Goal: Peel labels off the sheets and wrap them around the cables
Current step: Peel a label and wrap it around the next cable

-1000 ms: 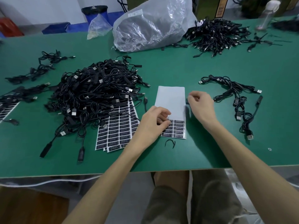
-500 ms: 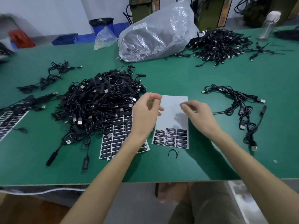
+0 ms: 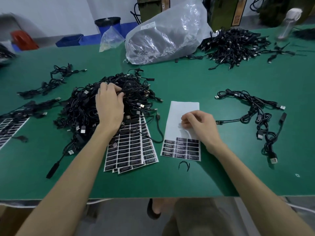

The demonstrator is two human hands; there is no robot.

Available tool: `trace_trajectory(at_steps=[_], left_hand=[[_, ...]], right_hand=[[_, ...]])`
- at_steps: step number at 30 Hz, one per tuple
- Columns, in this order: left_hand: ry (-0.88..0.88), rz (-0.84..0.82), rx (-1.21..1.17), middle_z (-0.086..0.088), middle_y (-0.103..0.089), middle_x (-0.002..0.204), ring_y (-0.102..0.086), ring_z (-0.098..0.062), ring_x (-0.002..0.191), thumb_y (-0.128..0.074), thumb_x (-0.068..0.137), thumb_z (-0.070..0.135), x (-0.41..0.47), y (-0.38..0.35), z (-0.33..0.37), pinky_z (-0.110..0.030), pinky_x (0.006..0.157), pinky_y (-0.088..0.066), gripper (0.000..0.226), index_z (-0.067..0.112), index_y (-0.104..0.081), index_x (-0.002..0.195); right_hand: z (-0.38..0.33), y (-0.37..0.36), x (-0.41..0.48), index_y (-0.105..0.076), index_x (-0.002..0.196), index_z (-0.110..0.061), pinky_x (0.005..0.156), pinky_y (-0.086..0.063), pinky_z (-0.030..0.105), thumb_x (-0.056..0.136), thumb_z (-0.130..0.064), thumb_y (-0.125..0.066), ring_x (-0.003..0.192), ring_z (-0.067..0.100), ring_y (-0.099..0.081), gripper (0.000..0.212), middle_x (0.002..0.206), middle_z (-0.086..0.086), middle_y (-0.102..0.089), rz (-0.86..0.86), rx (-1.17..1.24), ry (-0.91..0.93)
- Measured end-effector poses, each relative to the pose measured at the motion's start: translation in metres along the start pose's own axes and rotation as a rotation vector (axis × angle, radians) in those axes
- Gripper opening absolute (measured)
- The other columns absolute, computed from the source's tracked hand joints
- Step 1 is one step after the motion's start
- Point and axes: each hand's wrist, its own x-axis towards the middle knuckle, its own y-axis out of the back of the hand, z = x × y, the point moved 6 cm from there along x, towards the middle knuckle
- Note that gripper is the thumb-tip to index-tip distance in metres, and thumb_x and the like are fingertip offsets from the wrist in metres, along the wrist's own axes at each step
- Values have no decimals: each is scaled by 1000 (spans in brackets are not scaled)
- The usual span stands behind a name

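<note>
My left hand [image 3: 110,103] lies on a big heap of black USB cables [image 3: 81,113], its fingers curled round one cable near the top of the heap. My right hand [image 3: 199,125] hovers over a mostly bare white label sheet [image 3: 184,108], thumb and fingertips pinched on a small label that is barely visible. A few rows of black labels [image 3: 180,149] remain at that sheet's near end. A fanned stack of full label sheets [image 3: 131,147] lies partly under the heap.
On the green table [image 3: 187,82], a string of cables [image 3: 255,113] lies to the right. A second heap [image 3: 233,45] and a large plastic bag [image 3: 163,36] sit at the back. More cables and another sheet [image 3: 8,128] lie far left. A black tie [image 3: 184,165] lies near the front edge.
My left hand left the label sheet, rose, then moved left onto the cable heap. My right hand shifted from the sheet's right edge to over its middle.
</note>
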Motion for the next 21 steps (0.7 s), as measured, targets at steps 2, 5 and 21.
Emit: trace_trajectory(at_steps=[2,5,21], left_hand=[[-23,87,-169,-3,-56,112,-56,-13,101,-65,101,17,-10,8,15,-35,100,-47,12,10,-65,111],[-120,62,-424,3,-53,105,-51,3,89,-70,97,13,-34,6,53,-18,86,-46,9,13,-66,104],[-307,-336,-500,6,-68,96,-64,-16,90,-72,96,27,-103,-68,102,-51,96,-48,17,14,-70,107]], right_hand=[[0,0,0,-77,92,-10,79,-62,27,101,-14,-60,83,19,-76,19,86,0,-79,-14,10,7],[-5,-4,-4,-76,97,-10,81,-60,29,104,-24,-60,87,18,-76,22,93,1,-79,-99,51,37],[-1,13,4,-70,109,-8,74,-55,23,107,-20,-55,96,20,-73,19,104,11,-77,-182,492,-105]])
